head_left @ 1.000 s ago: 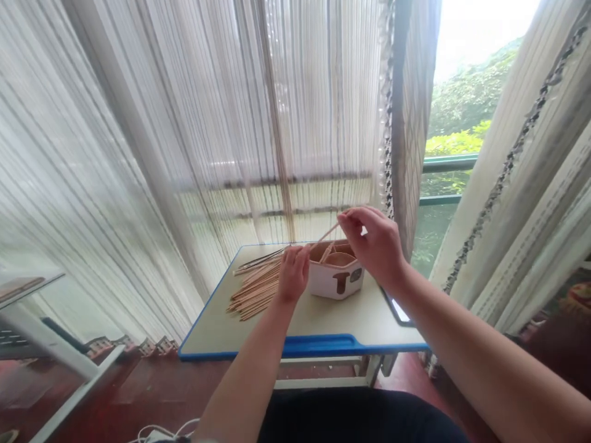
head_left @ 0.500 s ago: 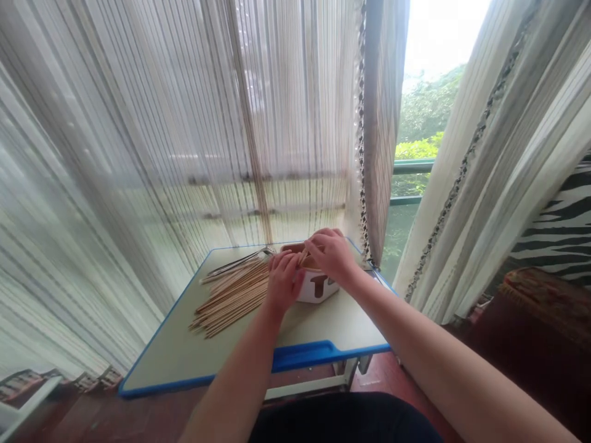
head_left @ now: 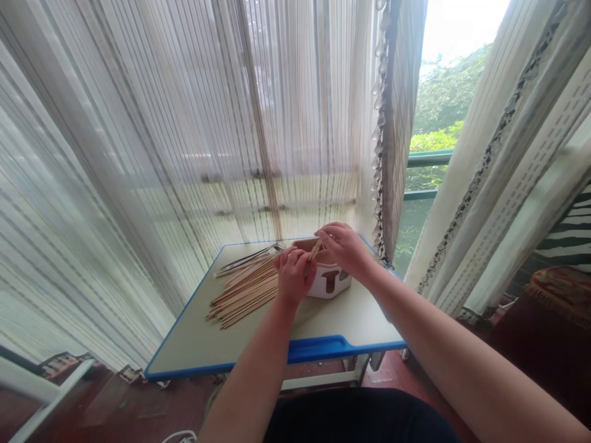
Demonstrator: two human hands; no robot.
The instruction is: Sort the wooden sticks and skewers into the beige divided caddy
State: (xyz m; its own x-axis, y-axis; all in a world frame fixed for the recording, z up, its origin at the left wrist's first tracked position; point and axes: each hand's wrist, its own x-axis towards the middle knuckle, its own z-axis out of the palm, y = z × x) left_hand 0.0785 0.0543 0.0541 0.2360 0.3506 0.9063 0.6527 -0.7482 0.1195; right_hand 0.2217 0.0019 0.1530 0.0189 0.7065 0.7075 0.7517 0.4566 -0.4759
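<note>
A white box (head_left: 321, 287) with a brown inside and brown markings stands on the table, with both my hands at its opening. My left hand (head_left: 295, 275) is closed around the lower end of a short tan wooden stick (head_left: 316, 249), in front of the box's left side. Above the rim, the curled fingers of my right hand (head_left: 342, 245) pinch the upper end of that stick. Left of the box lies a spread bundle of long thin wooden sticks (head_left: 247, 292), partly hidden by my left hand. Behind them rests a slim metal utensil (head_left: 252, 257), its kind unclear.
The small pale table (head_left: 184, 344) has a blue edge and a blue tray slot (head_left: 318, 348) at the front. Sheer striped curtains (head_left: 207, 123) hang right behind it. A dark red piece of furniture (head_left: 530, 332) stands to the right.
The view has shifted, so the table sits further right. My hands have drawn slightly apart over the box, and the tan stick between them shows more clearly.
</note>
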